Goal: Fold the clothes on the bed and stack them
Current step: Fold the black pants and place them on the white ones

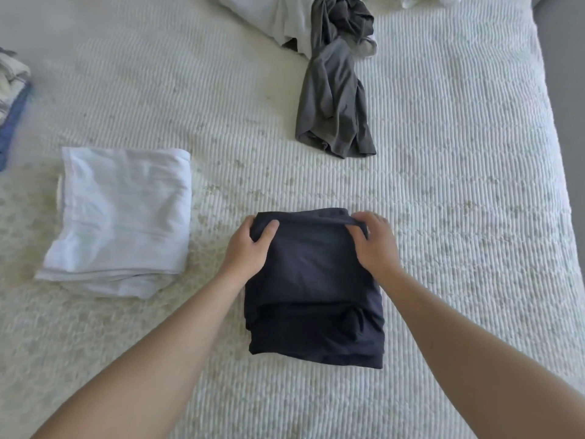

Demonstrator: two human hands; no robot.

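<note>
A dark navy garment (313, 299) lies folded into a rectangle on the white bed (459, 201), in front of me. My left hand (250, 245) grips its far left corner, thumb on top of the cloth. My right hand (375, 240) grips the far right corner the same way. A folded white garment (123, 217) lies to the left of the navy one. An unfolded grey garment (335, 90) lies crumpled further back on the bed.
A stack of folded clothes (12, 99), striped and blue, sits at the left edge of view. White crumpled clothes (278, 14) lie at the back beside the grey garment. The bed's right edge (557, 122) borders a grey floor.
</note>
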